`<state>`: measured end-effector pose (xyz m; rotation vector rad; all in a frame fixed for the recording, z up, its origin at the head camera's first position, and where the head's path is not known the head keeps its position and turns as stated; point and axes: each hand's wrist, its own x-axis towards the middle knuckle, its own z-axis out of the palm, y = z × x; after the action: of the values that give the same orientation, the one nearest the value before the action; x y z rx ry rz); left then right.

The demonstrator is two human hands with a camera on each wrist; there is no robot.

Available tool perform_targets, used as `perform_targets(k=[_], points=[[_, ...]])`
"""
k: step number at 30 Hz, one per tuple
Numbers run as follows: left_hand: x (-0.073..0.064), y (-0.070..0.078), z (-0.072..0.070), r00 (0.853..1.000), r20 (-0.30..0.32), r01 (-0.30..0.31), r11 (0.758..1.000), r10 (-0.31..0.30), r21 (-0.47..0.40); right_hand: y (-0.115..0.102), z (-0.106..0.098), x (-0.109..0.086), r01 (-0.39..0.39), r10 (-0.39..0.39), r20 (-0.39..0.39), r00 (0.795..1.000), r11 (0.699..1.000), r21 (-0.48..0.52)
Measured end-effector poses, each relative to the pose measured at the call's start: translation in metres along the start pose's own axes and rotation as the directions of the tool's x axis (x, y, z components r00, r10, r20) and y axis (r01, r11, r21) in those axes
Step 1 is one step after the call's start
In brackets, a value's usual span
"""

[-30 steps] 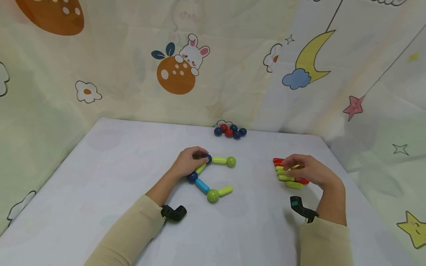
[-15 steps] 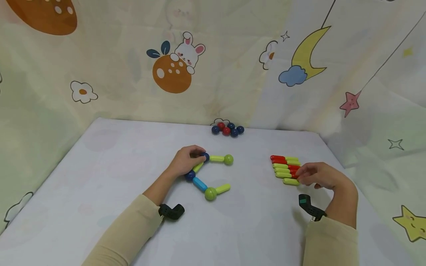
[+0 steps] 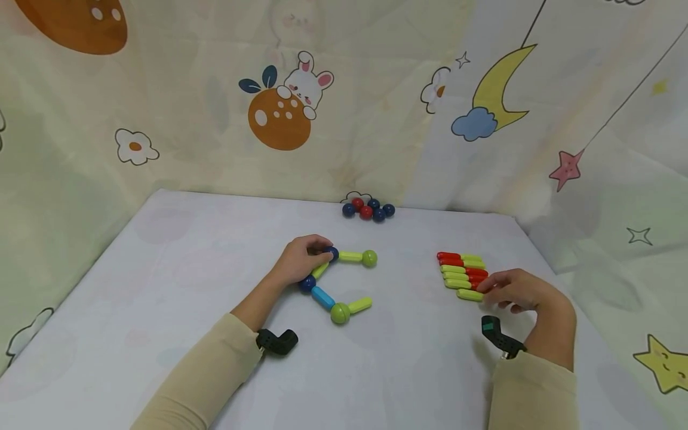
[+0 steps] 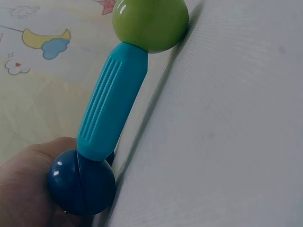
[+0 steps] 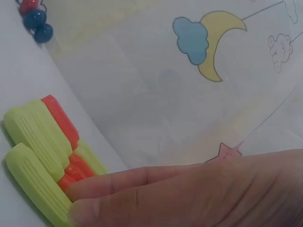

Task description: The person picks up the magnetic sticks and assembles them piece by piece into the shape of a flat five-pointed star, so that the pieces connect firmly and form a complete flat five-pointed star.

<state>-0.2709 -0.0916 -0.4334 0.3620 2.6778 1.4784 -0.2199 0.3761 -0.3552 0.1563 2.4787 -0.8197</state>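
Observation:
My left hand [image 3: 305,259] grips a dark blue ball [image 3: 334,254] at the upper corner of a ball-and-rod chain. From that ball a yellow-green rod [image 3: 351,257] runs right to a light green ball [image 3: 369,258]. A second dark blue ball [image 4: 83,183] joins a turquoise rod [image 4: 113,101], which leads to another light green ball [image 4: 150,22] with a short yellow-green rod [image 3: 360,305] in it. My right hand [image 3: 524,292] has thumb and forefinger close together at the right ends of a red rod [image 5: 75,171] and the nearest yellow-green rod [image 5: 38,184]; I cannot tell whether it pinches one.
Red and yellow-green rods lie side by side in a stack of rows on the right, such as a far red rod [image 3: 448,255]. Several dark blue balls [image 3: 378,215] and red balls [image 3: 366,212] sit together at the back edge of the white table [image 3: 215,221], before a printed cloth.
My right hand has moved right and toward me, from over the rods to their right ends, staying nearly still this last half second. My left hand keeps its hold on the ball.

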Motion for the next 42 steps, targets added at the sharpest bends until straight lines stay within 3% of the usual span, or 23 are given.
perform_targets(k=[10, 16, 22, 34, 42], points=[[0.000, -0.001, -0.001, 1.000, 0.001, -0.002, 1.000, 0.002, 0.010, -0.007, 0.011, 0.009, 0.036, -0.036, 0.020, 0.999, 0.999, -0.029], [-0.001, 0.000, -0.002, 1.000, 0.000, -0.001, 1.000, 0.001, 0.001, -0.008, 0.011, 0.012, 0.006, -0.005, 0.025, 1.000, 0.997, -0.072], [-0.002, 0.001, -0.002, 1.000, 0.001, -0.004, 1.000, 0.004, 0.003, -0.010, 0.014, 0.012, 0.007, -0.004, 0.048, 0.999, 0.999, -0.049], [-0.002, 0.002, 0.000, 1.000, 0.005, -0.004, 1.000, 0.004, 0.003, -0.017, 0.016, 0.007, 0.102, -0.101, 0.032, 0.994, 0.995, -0.014], [-0.002, 0.001, 0.000, 1.000, 0.004, -0.002, 1.000, 0.002, 0.000, -0.029, 0.022, 0.011, 0.208, -0.211, 0.045, 0.976, 0.976, 0.065]])
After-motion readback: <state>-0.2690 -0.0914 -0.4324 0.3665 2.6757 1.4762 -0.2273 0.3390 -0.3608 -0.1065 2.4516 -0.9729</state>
